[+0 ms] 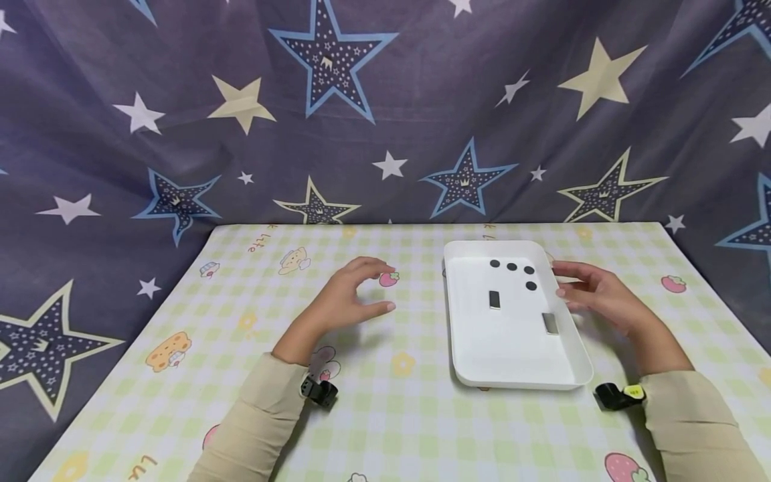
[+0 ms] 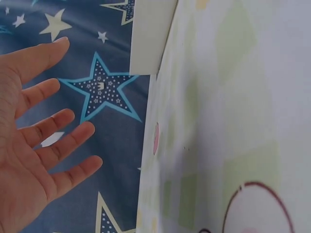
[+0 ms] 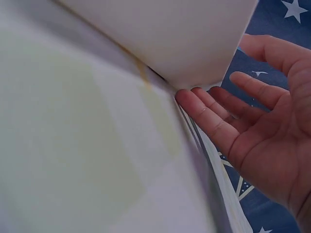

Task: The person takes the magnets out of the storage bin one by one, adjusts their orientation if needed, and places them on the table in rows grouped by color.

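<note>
A white rectangular tray [image 1: 506, 348] lies on the tablecloth, right of the middle in the head view. Several small black discs [image 1: 511, 266] are at its far end. A small dark rectangular block [image 1: 494, 299] lies near its middle, and a greyer one [image 1: 550, 323] close to the right wall. My right hand [image 1: 599, 294] is at the tray's right side, fingertips against the wall and loosely bent. To the left of the tray, my left hand [image 1: 352, 294] hovers above the cloth, relaxed, thumb apart from the fingers, holding nothing.
The table has a green-and-white checked cloth [image 1: 385, 415] with printed fruit and cartoon figures. A dark curtain [image 1: 385, 134] with stars hangs behind its far edge. Small black devices sit at the left wrist [image 1: 319, 391] and right wrist [image 1: 617, 396].
</note>
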Demonstrator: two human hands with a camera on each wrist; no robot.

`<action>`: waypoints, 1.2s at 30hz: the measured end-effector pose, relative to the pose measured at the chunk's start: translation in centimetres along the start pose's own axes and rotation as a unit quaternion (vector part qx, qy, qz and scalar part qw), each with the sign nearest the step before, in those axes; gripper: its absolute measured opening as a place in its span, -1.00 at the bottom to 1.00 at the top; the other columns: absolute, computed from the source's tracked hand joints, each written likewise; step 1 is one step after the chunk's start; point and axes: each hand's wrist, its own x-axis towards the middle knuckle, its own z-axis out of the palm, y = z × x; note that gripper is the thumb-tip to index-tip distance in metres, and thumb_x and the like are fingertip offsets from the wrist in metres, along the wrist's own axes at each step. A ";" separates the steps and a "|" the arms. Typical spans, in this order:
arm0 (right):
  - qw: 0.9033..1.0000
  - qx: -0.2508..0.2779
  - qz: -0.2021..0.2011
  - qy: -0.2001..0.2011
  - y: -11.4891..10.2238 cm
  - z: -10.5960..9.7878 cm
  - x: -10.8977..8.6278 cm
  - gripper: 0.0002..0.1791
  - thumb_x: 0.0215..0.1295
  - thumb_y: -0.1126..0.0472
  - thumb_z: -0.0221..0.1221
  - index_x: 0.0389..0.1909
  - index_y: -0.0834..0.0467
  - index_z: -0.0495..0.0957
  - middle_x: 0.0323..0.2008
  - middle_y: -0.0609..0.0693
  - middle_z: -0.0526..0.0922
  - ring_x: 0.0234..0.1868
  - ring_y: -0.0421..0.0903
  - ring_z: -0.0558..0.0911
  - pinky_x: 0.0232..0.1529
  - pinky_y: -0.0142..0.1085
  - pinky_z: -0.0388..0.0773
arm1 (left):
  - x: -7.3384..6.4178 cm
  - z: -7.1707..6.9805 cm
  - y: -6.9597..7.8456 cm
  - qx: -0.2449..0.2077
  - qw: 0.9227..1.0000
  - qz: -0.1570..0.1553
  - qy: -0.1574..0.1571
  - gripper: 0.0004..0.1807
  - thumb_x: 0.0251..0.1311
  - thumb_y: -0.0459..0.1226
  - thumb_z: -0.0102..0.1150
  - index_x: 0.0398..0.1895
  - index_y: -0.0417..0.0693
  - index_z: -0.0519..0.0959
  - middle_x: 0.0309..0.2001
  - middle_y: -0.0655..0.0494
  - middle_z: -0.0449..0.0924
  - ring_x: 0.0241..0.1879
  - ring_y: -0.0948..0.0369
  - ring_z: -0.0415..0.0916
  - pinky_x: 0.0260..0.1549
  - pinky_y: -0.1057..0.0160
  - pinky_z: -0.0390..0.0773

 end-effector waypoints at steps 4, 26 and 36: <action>1.000 0.014 0.012 -0.010 0.0 0.0 0.0 -0.43 0.34 0.32 0.20 0.34 0.29 0.31 0.06 -0.40 0.51 -0.08 -0.33 0.58 -0.22 -0.36 0.63 | 0.3 0.2 0.3 -0.023 1.000 0.001 0.006 -0.44 0.02 -0.19 0.49 0.15 0.00 0.57 0.18 0.04 0.47 0.04 -0.01 0.52 0.02 -0.03 0.50; 0.997 0.065 0.020 -0.043 0.7 -0.2 -0.2 -0.41 0.37 0.41 0.12 0.40 0.09 0.31 0.05 -0.35 0.51 -0.03 -0.34 0.57 -0.28 -0.34 0.65 | 1.4 1.3 1.2 -0.079 0.997 0.016 0.006 -0.48 0.00 -0.26 0.49 0.09 -0.11 0.60 0.16 -0.01 0.48 0.01 -0.01 0.53 0.02 -0.06 0.54; 0.997 0.061 0.030 -0.045 0.6 -0.2 -0.2 -0.39 0.38 0.39 0.12 0.42 0.11 0.26 0.05 -0.33 0.50 -0.02 -0.34 0.56 -0.25 -0.33 0.65 | 2.1 1.7 1.9 -0.072 0.997 0.014 0.001 -0.43 -0.02 -0.25 0.52 0.12 -0.11 0.58 0.21 0.00 0.44 0.12 0.13 0.44 -0.03 0.17 0.56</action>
